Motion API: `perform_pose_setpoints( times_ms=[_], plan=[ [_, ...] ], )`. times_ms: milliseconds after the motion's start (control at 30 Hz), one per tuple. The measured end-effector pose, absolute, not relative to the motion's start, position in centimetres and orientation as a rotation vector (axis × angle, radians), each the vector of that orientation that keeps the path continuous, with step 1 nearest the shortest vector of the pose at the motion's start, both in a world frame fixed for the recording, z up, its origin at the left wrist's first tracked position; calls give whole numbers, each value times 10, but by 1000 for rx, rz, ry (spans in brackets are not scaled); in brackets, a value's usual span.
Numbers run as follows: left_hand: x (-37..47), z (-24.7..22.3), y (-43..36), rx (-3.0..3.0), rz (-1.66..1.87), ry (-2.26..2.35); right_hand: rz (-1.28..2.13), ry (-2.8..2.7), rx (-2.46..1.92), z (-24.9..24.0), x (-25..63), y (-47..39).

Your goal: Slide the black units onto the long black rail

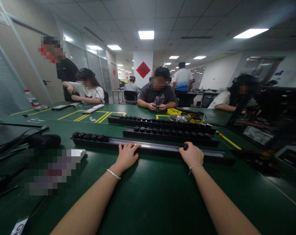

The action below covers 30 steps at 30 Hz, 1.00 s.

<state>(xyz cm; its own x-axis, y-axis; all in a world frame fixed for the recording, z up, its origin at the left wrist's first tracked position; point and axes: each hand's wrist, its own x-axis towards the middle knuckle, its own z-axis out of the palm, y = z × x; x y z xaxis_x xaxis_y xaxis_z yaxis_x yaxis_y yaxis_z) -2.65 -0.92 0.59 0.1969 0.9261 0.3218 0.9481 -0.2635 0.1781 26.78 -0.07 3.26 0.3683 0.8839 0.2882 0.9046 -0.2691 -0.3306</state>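
rail point(160, 147) under left hand point(127, 156); right hand point(194, 154) holding black part point(185, 147)

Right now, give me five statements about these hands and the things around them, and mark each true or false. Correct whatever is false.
1. The left hand lies with its fingers at the nearest black rail. True.
2. Black pieces fill the nearest rail from end to end. False: the black pieces are grouped at its left end, and much of its channel is bare.
3. The right hand has a small black part at its fingertips. True.
4. The yellow tray stands between the person's forearms. False: the yellow tray is beyond the rails, across the table.
5. A bracelet circles each wrist. True.
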Motion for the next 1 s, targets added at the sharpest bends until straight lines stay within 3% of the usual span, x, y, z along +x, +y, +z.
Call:
perform_pose_setpoints(
  times_ms=[1000],
  plan=[
    [-27,8,-10,-2387,-560,-1891,-109,-1530,-2128,24,279,2]
  ],
)
